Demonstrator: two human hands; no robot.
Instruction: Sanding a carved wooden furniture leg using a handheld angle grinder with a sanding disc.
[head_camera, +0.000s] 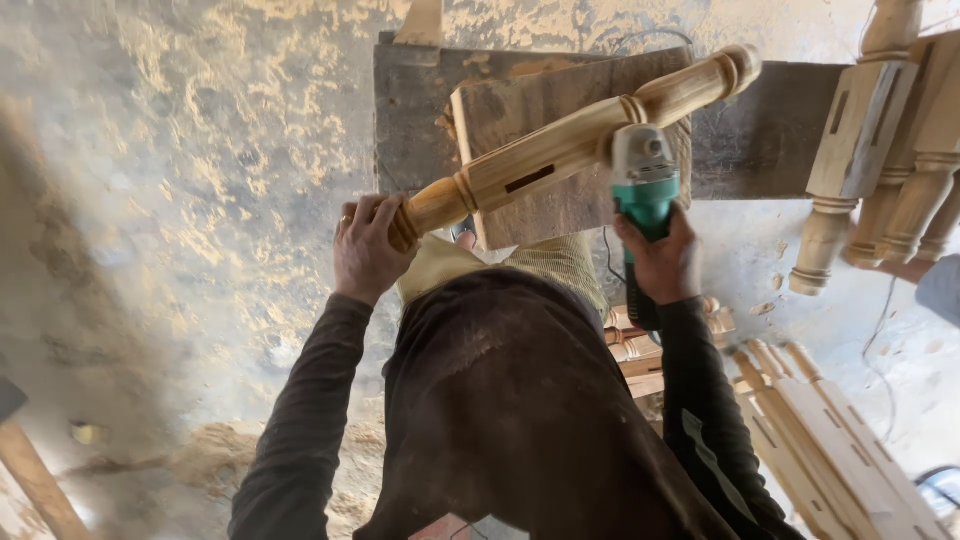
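A turned wooden leg (560, 145) with a mortise slot lies slanted across a wooden block (520, 215) on a dark bench (420, 110). My left hand (368, 245) grips the leg's lower, rounded end. My right hand (662, 262) holds a green angle grinder (645, 185), whose grey head presses against the leg's square middle section. The grinder's disc is hidden behind the leg.
More turned legs (880, 150) lean at the upper right. Stacked slotted wooden pieces (830, 440) lie on the floor at the lower right. Sawdust (220, 455) covers the concrete floor at the lower left. A cable (885, 340) trails at the right.
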